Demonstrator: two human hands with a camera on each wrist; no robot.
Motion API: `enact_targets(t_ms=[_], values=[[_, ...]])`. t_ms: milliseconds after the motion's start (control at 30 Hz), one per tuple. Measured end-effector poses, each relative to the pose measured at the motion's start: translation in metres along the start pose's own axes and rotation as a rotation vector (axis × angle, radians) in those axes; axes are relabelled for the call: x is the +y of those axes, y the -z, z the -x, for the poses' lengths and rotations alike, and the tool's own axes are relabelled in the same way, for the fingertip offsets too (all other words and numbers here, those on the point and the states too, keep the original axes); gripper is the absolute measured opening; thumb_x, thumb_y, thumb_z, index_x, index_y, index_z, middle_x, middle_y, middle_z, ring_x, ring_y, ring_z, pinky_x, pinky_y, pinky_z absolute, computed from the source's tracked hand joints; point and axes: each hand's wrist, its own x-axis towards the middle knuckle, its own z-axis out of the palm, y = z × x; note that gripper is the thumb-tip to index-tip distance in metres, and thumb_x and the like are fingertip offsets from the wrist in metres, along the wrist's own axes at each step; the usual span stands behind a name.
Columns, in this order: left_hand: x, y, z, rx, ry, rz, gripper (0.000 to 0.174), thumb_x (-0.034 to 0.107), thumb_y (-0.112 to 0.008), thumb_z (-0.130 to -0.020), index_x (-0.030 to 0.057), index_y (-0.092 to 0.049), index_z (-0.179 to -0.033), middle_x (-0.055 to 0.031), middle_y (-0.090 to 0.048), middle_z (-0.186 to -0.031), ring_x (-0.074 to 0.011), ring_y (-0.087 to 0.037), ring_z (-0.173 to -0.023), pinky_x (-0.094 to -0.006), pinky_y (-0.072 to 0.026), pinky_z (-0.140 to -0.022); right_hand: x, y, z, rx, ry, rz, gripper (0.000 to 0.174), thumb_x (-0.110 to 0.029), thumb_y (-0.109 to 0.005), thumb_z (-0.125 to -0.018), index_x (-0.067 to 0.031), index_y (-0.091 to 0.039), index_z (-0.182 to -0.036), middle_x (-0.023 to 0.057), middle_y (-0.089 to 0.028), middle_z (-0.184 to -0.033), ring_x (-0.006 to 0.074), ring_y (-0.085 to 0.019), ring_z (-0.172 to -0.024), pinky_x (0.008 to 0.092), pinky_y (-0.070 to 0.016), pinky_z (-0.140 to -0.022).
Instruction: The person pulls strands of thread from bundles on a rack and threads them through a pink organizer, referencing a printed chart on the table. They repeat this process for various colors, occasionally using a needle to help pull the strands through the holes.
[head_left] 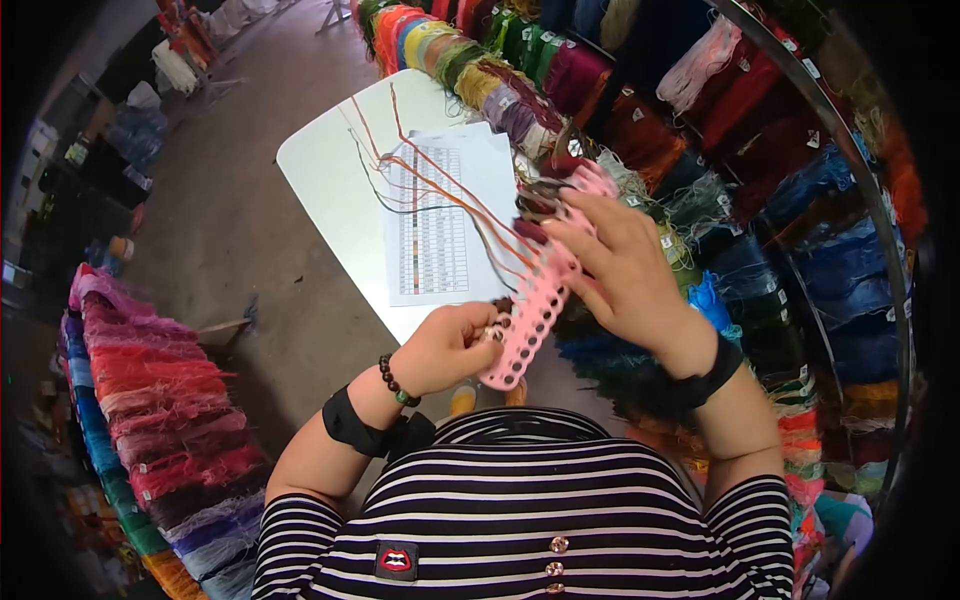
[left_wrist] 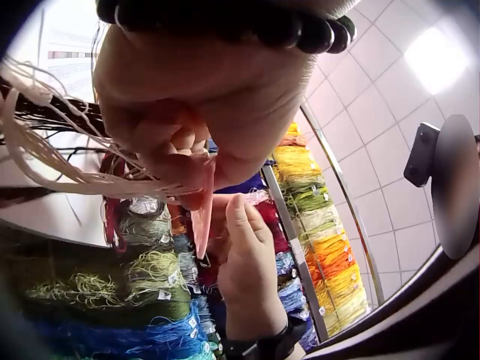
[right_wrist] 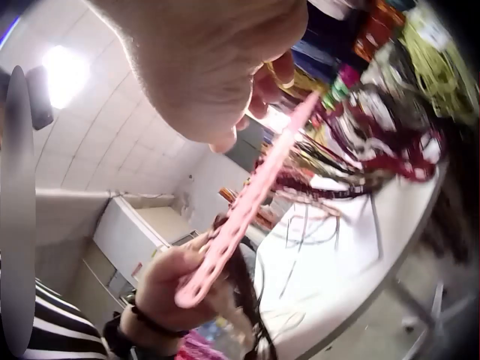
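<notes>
A pink strip with two rows of holes (head_left: 532, 325) is held slanting over the table's edge, with orange, dark and maroon threads hanging from its far side. My left hand (head_left: 447, 347) pinches its near end between thumb and fingers. My right hand (head_left: 625, 262) is at the upper part, fingers extended over the strip and threads. In the right wrist view the strip (right_wrist: 244, 206) runs from the left hand (right_wrist: 172, 289) up beside the right hand's fingers. Pale and dark threads (left_wrist: 82, 169) trail from the left hand (left_wrist: 199, 97) in the left wrist view.
Printed sheets (head_left: 430, 225) lie on the white table (head_left: 320, 165). Racks of coloured thread skeins (head_left: 740, 130) stand behind and to the right. Another rack, with pink and red skeins (head_left: 165, 400), is at the left. Floor (head_left: 230, 190) shows beyond the table.
</notes>
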Motion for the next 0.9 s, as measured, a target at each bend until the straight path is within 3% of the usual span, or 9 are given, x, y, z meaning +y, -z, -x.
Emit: enact_targets(t_ms=[133, 167, 267, 400, 467, 533, 667, 767, 900], values=[[0.012, 0.004, 0.01, -0.057, -0.128, -0.13, 0.02, 0.006, -0.057, -0.081, -0.001, -0.062, -0.099, 0.0005, -0.055, -0.07, -0.0058, -0.047, -0.061, -0.0231, -0.0414, -0.056, 0.017, 0.008, 0.003, -0.355, 0.052, -0.205, 0.033, -0.028, -0.07, -0.079, -0.0076, -0.063, -0.103, 0.0102, -0.065, -0.095, 0.0304, -0.06, -0.097, 0.0463, -0.0376, -0.093], [0.015, 0.01, 0.012, -0.094, -0.121, -0.119, 0.022, 0.003, -0.057, -0.085, -0.001, -0.063, -0.106, 0.0026, -0.057, -0.077, -0.0032, -0.049, -0.068, -0.0203, -0.0415, -0.06, 0.021, 0.019, -0.005, -0.692, -0.082, -0.283, 0.028, -0.027, -0.07, -0.078, -0.0081, -0.066, -0.098, 0.0109, -0.066, -0.083, 0.0309, -0.063, -0.088, 0.0448, -0.0433, -0.085], [-0.008, 0.031, 0.011, -0.037, -0.133, 0.018, 0.021, 0.008, -0.058, -0.09, -0.0011, -0.062, -0.108, 0.0, -0.061, -0.088, -0.0051, -0.053, -0.08, -0.0218, -0.0436, -0.069, 0.026, 0.032, 0.006, -0.719, -0.292, -0.409, 0.021, -0.023, -0.069, -0.078, -0.0071, -0.067, -0.091, 0.0125, -0.064, -0.074, 0.0314, -0.063, -0.077, 0.0425, -0.0472, -0.072], [-0.038, 0.05, -0.001, 0.585, -0.244, -0.087, 0.029, 0.022, -0.06, -0.093, 0.0006, -0.063, -0.113, -0.0095, -0.067, -0.105, -0.0158, -0.061, -0.097, -0.03, -0.0475, -0.086, 0.058, 0.076, 0.011, -0.185, -0.735, -0.602, 0.009, -0.01, -0.061, -0.084, -0.0033, -0.064, -0.089, 0.0001, -0.059, -0.069, 0.0068, -0.053, -0.06, 0.024, -0.0433, -0.054], [-0.054, 0.06, -0.003, 0.611, -0.243, -0.561, 0.034, 0.019, -0.063, -0.088, 0.0041, -0.061, -0.119, -0.0158, -0.063, -0.119, -0.0299, -0.059, -0.112, -0.039, -0.0461, -0.095, 0.094, 0.116, 0.007, 0.147, -0.895, -0.881, 0.012, -0.016, -0.058, -0.094, -0.0067, -0.063, -0.099, -0.0029, -0.06, -0.075, 0.0063, -0.055, -0.06, 0.0225, -0.045, -0.054], [-0.063, 0.062, -0.001, 0.602, -0.308, -1.039, 0.035, 0.016, -0.065, -0.084, 0.0048, -0.062, -0.118, -0.0178, -0.059, -0.125, -0.034, -0.054, -0.116, -0.0425, -0.0445, -0.098, 0.121, 0.164, 0.003, 0.433, -0.907, -0.836, 0.017, -0.022, -0.056, -0.097, -0.008, -0.062, -0.105, -0.0035, -0.061, -0.083, 0.0049, -0.056, -0.071, 0.0213, -0.0469, -0.064], [-0.07, 0.054, 0.003, 0.593, -0.224, -1.062, 0.039, 0.016, -0.068, -0.079, 0.0072, -0.063, -0.117, -0.0194, -0.055, -0.129, -0.0396, -0.049, -0.12, -0.0471, -0.04, -0.102, 0.148, 0.219, -0.006, 0.817, -0.859, -0.927, 0.033, -0.025, -0.055, -0.098, -0.0029, -0.059, -0.122, 0.0034, -0.063, -0.108, 0.0125, -0.058, -0.1, 0.0261, -0.0445, -0.092], [-0.073, 0.053, 0.007, 0.559, -0.125, -1.023, 0.04, 0.022, -0.066, -0.081, 0.0103, -0.062, -0.119, -0.0149, -0.05, -0.136, -0.0346, -0.042, -0.129, -0.0512, -0.0291, -0.109, 0.145, 0.186, -0.003, 0.601, -0.778, -1.309, 0.03, -0.028, -0.055, -0.097, -0.0026, -0.059, -0.113, 0.0062, -0.063, -0.097, 0.0172, -0.061, -0.088, 0.0324, -0.0511, -0.08], [-0.076, 0.053, 0.016, 0.56, -0.112, -1.075, 0.041, 0.022, -0.066, -0.082, 0.0109, -0.061, -0.121, -0.0149, -0.05, -0.136, -0.0346, -0.042, -0.129, -0.0526, -0.0283, -0.11, 0.092, 0.034, -0.026, 0.63, -1.117, -1.537, 0.02, -0.022, -0.055, -0.094, -0.0035, -0.058, -0.103, 0.0084, -0.062, -0.089, 0.019, -0.06, -0.079, 0.0353, -0.0528, -0.072]])
